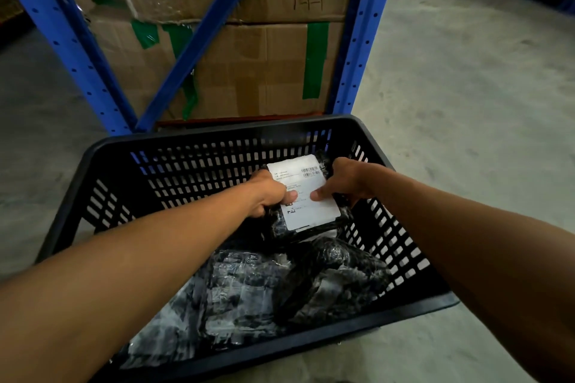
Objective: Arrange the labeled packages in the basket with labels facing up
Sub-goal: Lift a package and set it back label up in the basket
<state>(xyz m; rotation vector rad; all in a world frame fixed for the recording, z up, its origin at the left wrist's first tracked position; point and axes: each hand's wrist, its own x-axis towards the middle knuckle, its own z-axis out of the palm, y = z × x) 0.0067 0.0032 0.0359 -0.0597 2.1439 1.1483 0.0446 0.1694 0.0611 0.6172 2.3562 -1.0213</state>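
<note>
Black pkg [306, 196] w/ both hands, mid-basket [77, 177]

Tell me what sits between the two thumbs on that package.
In the head view, only the white label of the held package lies between the left hand and right hand; thumbs apart.

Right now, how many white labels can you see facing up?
1: the label on the package both hands hold at the basket's far side. Others may be hidden.
</note>
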